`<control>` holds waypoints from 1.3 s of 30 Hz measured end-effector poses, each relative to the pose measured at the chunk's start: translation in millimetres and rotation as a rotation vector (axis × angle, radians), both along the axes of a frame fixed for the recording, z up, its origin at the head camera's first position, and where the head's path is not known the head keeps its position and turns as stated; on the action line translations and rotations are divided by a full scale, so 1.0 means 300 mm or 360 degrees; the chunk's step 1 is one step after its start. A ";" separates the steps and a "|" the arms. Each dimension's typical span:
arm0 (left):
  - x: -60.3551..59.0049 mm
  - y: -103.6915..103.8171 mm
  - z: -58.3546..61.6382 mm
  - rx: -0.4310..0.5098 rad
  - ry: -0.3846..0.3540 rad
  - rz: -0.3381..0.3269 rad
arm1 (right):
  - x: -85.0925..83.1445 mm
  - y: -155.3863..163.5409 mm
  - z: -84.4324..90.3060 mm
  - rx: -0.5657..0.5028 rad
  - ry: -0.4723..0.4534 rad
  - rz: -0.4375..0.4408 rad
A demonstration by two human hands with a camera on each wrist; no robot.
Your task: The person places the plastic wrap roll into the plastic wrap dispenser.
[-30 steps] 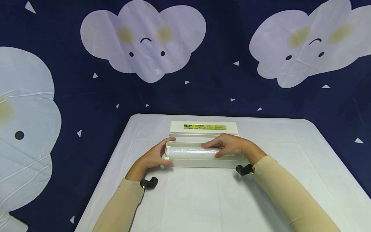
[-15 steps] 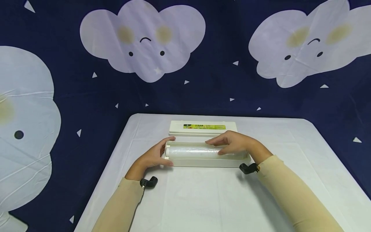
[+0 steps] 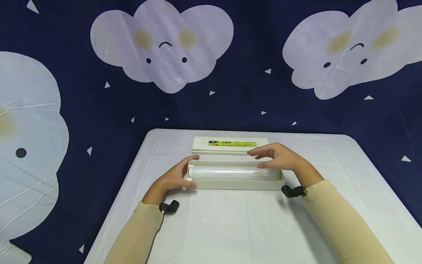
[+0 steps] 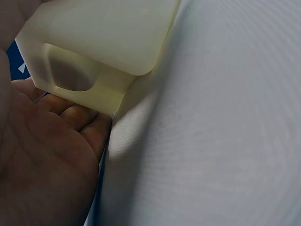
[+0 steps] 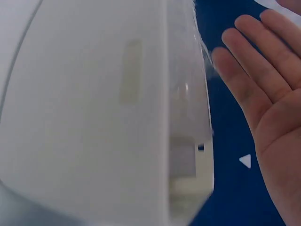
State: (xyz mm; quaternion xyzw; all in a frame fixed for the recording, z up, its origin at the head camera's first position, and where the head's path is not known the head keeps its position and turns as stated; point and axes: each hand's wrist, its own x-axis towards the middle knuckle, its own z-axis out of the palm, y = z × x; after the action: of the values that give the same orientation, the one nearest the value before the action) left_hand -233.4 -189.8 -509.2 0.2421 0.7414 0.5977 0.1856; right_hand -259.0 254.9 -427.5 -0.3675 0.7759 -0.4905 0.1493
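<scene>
A long white dispenser box (image 3: 237,184) lies across the white table, with a clear cling film roll (image 3: 230,171) in its trough. Its lid (image 3: 227,149), with a green label, lies open behind it. My left hand (image 3: 179,176) grips the box's left end, thumb at the front and forefinger at the back. The left wrist view shows that box end (image 4: 94,47) against my left palm (image 4: 42,155). My right hand (image 3: 275,156) hovers over the roll's right end with straight fingers and holds nothing. From the right wrist, the box (image 5: 94,117) and my open right hand (image 5: 263,84) are apart.
A white cloth covers the table (image 3: 250,227), whose back edge runs just behind the lid. A dark blue backdrop (image 3: 257,102) printed with white clouds hangs behind and on both sides. Black wrist cameras (image 3: 169,207) sit on both forearms.
My right hand has lifted off the roll and moved right and back, toward the box's right end. The left hand and the box have not moved.
</scene>
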 end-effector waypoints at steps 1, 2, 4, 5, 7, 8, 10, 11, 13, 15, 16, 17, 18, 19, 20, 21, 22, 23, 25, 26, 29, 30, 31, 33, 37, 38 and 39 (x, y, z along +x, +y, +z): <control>0.000 0.000 0.000 0.0002 -0.0004 0.0001 | 0.000 0.010 -0.004 0.0002 0.0020 -0.0027; 0.000 0.000 0.001 0.0002 -0.0008 0.0002 | 0.000 0.020 -0.008 0.0001 0.0032 -0.0053; 0.000 0.000 0.001 -0.0001 -0.0010 0.0002 | 0.002 0.040 -0.018 -0.0013 0.0035 -0.0097; 0.001 0.000 0.001 0.0000 -0.0012 0.0000 | 0.004 0.050 -0.024 -0.0009 0.0040 -0.0123; 0.001 0.001 0.000 -0.0001 -0.0014 0.0000 | 0.009 0.072 -0.037 0.0001 0.0041 -0.0170; 0.001 0.001 0.000 -0.0001 -0.0016 0.0001 | 0.014 0.082 -0.044 0.0007 0.0033 -0.0191; 0.001 0.001 0.001 0.0004 -0.0017 0.0003 | 0.027 0.102 -0.056 0.0020 0.0018 -0.0239; 0.002 0.002 0.001 0.0011 -0.0020 0.0001 | 0.034 0.113 -0.063 0.0029 0.0013 -0.0262; 0.003 0.002 0.002 0.0018 -0.0020 0.0001 | 0.051 0.134 -0.075 0.0044 -0.0008 -0.0308; 0.005 0.002 0.004 0.0024 -0.0018 0.0000 | 0.067 0.153 -0.091 0.0035 -0.0026 -0.0332; 0.006 0.002 0.004 0.0026 -0.0016 -0.0003 | 0.075 0.162 -0.099 0.0035 -0.0031 -0.0345; 0.005 0.002 0.003 0.0027 -0.0015 -0.0006 | 0.082 0.170 -0.110 0.0028 -0.0036 -0.0356; 0.005 0.002 0.003 0.0027 -0.0014 -0.0008 | 0.089 0.177 -0.122 0.0015 -0.0047 -0.0358; 0.004 0.002 0.003 0.0023 -0.0012 -0.0008 | 0.094 0.183 -0.135 -0.0004 -0.0051 -0.0355; 0.003 0.002 0.003 0.0021 -0.0008 -0.0009 | 0.099 0.189 -0.148 -0.0023 -0.0059 -0.0352; 0.002 0.001 0.002 0.0016 -0.0004 -0.0008 | 0.104 0.193 -0.162 -0.0042 -0.0064 -0.0348; 0.000 0.000 0.002 0.0012 -0.0002 -0.0009 | 0.108 0.196 -0.173 -0.0064 -0.0068 -0.0340; 0.000 0.001 0.002 0.0012 -0.0001 -0.0009 | 0.113 0.198 -0.183 -0.0093 -0.0075 -0.0329; 0.001 0.001 0.005 0.0007 0.0004 -0.0006 | 0.120 0.202 -0.202 -0.0135 -0.0074 -0.0311; 0.001 0.001 0.005 0.0010 0.0004 -0.0008 | 0.123 0.204 -0.210 -0.0156 -0.0071 -0.0306; 0.003 0.001 0.006 0.0023 -0.0005 -0.0013 | 0.135 0.208 -0.229 -0.0213 -0.0061 -0.0309; 0.004 0.000 0.005 0.0026 -0.0008 -0.0013 | 0.138 0.209 -0.235 -0.0226 -0.0049 -0.0315; 0.004 0.000 0.005 0.0030 -0.0011 -0.0012 | 0.141 0.210 -0.240 -0.0248 -0.0043 -0.0316; 0.005 -0.001 0.005 0.0033 -0.0013 -0.0009 | 0.148 0.210 -0.248 -0.0291 -0.0046 -0.0324; 0.006 -0.002 0.006 0.0016 -0.0005 0.0001 | 0.160 0.208 -0.262 -0.0357 -0.0085 -0.0348; 0.006 -0.002 0.007 0.0011 -0.0004 0.0001 | 0.163 0.207 -0.265 -0.0359 -0.0099 -0.0361; 0.006 -0.002 0.007 0.0009 -0.0004 0.0001 | 0.165 0.207 -0.267 -0.0355 -0.0105 -0.0372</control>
State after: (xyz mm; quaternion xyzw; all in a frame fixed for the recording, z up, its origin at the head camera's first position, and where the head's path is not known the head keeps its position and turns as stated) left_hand -231.6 -190.5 -507.1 0.2417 0.7395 0.6002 0.1856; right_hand -209.6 316.9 -507.5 -0.2729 0.7487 -0.5995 0.0749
